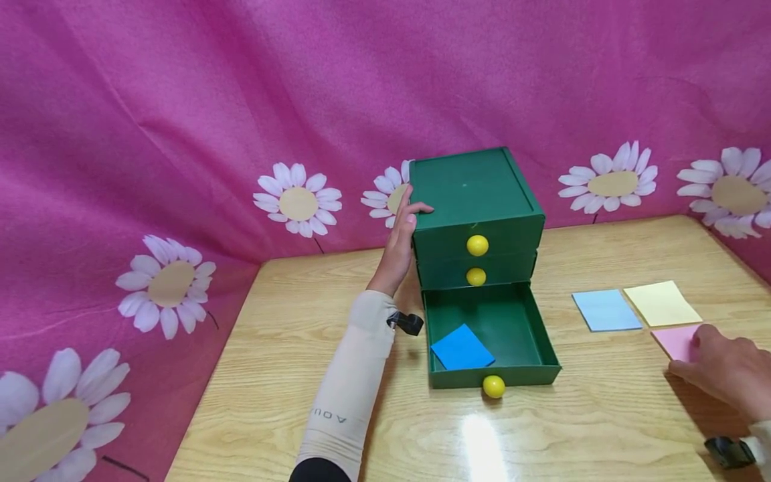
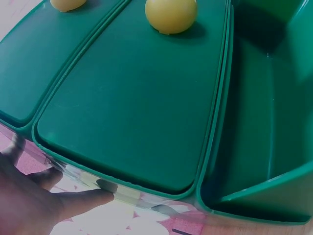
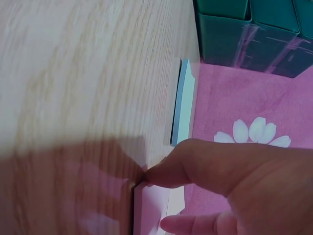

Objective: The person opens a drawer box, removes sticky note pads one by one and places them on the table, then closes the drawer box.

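Pickup seems current, right hand (image 1: 730, 368) touching square pink paper pad (image 1: 673, 341) at three o'clock from green plastic drawer (image 1: 515, 328), pinch unclear, lifting probably next

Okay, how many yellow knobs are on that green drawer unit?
3: a yellow knob on the top drawer, another on the middle drawer, and a third on the pulled-out bottom drawer. Any on the back would be hidden.

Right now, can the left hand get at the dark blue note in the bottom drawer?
Likely yes: the bottom drawer is pulled out, and nothing covers the dark blue note. The left hand would just have to leave the cabinet's side.
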`<state>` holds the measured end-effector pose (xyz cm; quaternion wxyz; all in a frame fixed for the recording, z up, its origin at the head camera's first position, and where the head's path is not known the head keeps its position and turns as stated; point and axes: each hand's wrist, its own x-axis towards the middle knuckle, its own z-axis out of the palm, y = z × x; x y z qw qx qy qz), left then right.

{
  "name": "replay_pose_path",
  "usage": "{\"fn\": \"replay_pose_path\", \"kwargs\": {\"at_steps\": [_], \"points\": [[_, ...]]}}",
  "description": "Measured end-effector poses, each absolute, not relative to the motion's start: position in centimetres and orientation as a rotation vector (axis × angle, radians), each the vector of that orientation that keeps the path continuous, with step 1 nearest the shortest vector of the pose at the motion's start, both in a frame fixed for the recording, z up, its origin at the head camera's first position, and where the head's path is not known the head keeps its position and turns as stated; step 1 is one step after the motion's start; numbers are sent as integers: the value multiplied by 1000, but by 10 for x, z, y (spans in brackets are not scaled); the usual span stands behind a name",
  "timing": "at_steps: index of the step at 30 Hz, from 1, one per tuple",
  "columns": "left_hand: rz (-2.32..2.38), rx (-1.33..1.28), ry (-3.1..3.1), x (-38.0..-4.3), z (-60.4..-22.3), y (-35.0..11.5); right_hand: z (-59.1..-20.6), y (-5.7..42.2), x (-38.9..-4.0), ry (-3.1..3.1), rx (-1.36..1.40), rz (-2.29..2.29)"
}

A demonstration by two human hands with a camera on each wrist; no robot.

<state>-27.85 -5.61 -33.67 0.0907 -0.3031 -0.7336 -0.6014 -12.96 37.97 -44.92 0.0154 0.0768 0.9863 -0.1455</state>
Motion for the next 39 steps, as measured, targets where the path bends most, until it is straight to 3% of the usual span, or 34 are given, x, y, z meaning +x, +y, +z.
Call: {"fn": "replay_pose_path", "kwargs": {"at_steps": [26,39], "points": [[-1818,-869,-2191,-278,-337,-60,-443,377,-127,3130,193,-415],[-1806,-923,-2166,-279,-337,-56,-419,345,-129,3124,124,-404]]}}
